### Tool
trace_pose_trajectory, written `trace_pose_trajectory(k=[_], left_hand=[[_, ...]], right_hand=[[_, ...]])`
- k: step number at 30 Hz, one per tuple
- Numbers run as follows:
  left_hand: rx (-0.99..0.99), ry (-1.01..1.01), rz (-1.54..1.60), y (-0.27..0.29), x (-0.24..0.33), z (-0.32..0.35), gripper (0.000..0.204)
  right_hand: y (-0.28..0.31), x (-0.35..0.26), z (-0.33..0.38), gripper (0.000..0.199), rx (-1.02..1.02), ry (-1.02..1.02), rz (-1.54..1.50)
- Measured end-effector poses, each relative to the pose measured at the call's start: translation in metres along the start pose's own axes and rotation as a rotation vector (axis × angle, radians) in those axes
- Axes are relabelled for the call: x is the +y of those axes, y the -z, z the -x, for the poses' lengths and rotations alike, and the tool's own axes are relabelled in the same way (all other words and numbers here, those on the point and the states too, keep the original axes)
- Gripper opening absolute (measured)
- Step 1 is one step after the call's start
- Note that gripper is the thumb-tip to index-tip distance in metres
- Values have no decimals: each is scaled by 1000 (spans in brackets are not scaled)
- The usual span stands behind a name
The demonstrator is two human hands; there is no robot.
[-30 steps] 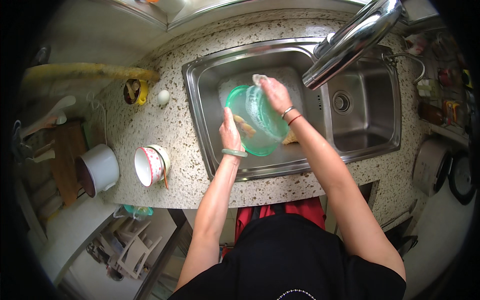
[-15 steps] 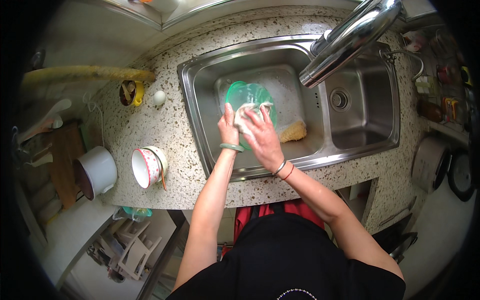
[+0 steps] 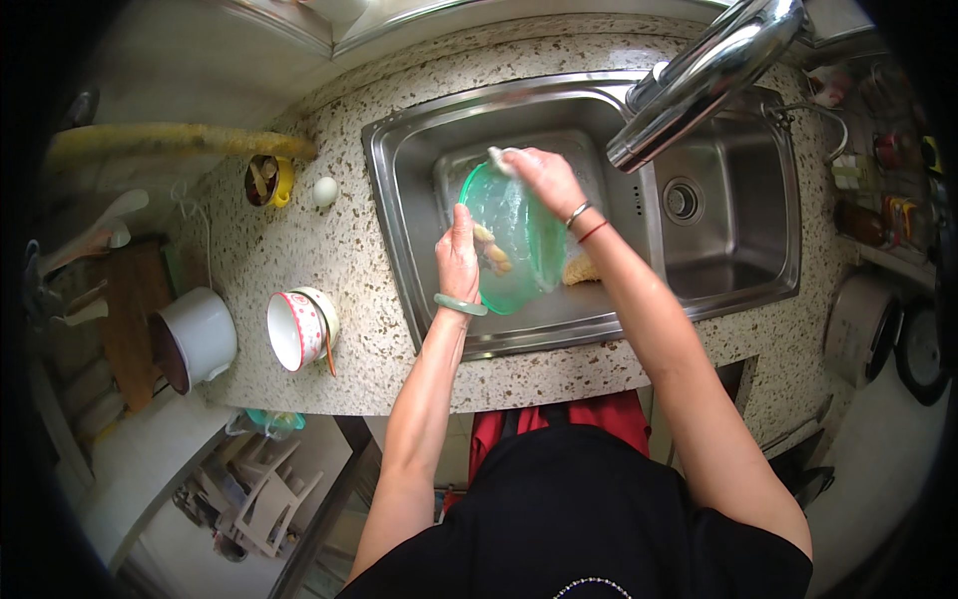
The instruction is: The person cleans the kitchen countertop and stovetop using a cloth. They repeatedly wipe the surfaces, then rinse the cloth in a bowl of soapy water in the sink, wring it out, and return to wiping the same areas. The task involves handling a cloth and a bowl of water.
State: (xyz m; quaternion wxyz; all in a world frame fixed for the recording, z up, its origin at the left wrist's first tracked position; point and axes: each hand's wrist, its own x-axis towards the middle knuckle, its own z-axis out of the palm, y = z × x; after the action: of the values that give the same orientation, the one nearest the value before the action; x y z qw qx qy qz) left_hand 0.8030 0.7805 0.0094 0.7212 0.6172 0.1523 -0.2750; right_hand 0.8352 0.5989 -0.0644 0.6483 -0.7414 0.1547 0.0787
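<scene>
Over the large sink basin, my left hand (image 3: 458, 262) grips the left side of a see-through green plastic bowl (image 3: 517, 235). The bowl is tilted, and the fingers show through its wall with the thumb at the rim. My right hand (image 3: 549, 182) is closed on a bunched whitish cloth (image 3: 501, 160) against the bowl's far rim. Partly hidden by the bowl and my right forearm, a tan, rough-textured piece like a loofah (image 3: 580, 269) lies on the sink floor.
A steel double sink (image 3: 389, 235) is set in a speckled counter (image 3: 364, 374). The chrome faucet (image 3: 699, 85) reaches over the divider. Left on the counter are an egg (image 3: 324, 191), a yellow mug (image 3: 283, 183), a red-and-white bowl (image 3: 286, 331) and a white pot (image 3: 200, 334).
My right hand has moved the cloth from the bowl's middle up to its far rim. The green bowl has tilted and shifted slightly, and my left hand still holds it.
</scene>
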Motion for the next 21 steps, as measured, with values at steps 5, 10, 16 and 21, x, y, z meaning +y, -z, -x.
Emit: trace_pose_trajectory(k=[5,10,16,21], left_hand=[[128,118,220,4,8,3,46],[260,215,480,19,-22,-16,45],[325,212,626,32,-51,-39,39],[386,158,697,21,-57,-46,47]], right_hand=[[20,39,14,41,28,-364,-498],[11,65,60,48,217,-435,-816],[-20,55,106,57,498,-130,-402],[-53,27,133,51,482,-48,-98]])
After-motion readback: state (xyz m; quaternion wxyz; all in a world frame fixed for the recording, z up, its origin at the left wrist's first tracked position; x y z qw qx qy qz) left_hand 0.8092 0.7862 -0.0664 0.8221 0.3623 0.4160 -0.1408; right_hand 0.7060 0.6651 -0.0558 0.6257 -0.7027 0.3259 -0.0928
